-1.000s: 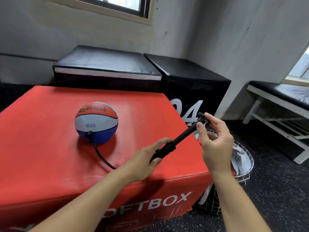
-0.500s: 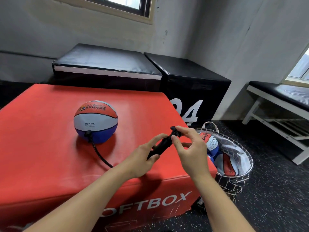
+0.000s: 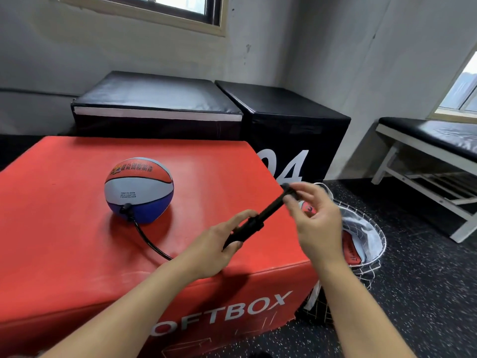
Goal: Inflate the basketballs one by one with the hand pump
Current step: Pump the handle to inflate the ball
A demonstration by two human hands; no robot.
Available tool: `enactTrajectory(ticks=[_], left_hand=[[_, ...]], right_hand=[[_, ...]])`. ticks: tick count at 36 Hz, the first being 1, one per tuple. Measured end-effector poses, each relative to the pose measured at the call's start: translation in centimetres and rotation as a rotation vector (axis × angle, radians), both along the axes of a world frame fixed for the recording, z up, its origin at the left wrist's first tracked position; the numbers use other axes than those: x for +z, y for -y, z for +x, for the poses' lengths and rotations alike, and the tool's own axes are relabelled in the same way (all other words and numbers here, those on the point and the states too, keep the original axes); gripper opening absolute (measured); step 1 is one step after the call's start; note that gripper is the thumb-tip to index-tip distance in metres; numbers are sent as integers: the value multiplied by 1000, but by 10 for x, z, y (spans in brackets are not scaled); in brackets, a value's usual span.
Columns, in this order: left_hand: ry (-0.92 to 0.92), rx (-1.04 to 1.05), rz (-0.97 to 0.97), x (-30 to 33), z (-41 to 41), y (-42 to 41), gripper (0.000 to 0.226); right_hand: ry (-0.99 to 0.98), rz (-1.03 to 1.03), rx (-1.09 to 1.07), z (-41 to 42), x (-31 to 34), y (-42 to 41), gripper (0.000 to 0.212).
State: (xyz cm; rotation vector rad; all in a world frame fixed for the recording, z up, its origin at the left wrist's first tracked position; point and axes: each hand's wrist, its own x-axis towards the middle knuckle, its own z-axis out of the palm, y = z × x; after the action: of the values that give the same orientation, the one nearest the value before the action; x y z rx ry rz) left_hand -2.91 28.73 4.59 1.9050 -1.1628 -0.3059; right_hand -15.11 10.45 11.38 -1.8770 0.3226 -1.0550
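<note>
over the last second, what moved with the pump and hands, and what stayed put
The right hand, pinching the pump handle, pushed the rod into the hand pump half a second ago and has now drawn it partway out again, up and to the right. The left hand kept its grip on the barrel. The basketball stayed on the red soft box with the hose still attached; the wire basket has not moved.

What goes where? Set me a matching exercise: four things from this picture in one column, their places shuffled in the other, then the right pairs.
Things:
1. basketball
2. hand pump
3. wire basket
4. hose

Places:
A. on the floor beside the red box
B. on top of the red box
C. held between the left hand and right hand
D. running from ball to pump

Pairs: 1-B, 2-C, 3-A, 4-D
</note>
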Motion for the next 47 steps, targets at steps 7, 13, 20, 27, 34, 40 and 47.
enactTrajectory(ticks=[7,13,20,27,34,40,47], left_hand=[[113,13,68,8,-14,1,78],[59,16,30,8,-5,-1,77],[-3,13,-13,2,3,-2,80],[-39,28,-38,0,10,-5,82],[-64,33,-61,-1,10,-5,82],[-46,31,-33,0,8,-4,82],[33,30,37,4,-2,-1,82]], right_hand=[[153,116,-136,-20,14,29,21],[94,1,-80,-9,12,3,27],[34,-62,3,2,8,-18,30],[-46,-98,50,17,-6,-27,28],[-119,-137,81,19,-18,-35,25],[-161,-172,98,14,-26,-32,29],[-138,-136,48,2,-21,-14,24]])
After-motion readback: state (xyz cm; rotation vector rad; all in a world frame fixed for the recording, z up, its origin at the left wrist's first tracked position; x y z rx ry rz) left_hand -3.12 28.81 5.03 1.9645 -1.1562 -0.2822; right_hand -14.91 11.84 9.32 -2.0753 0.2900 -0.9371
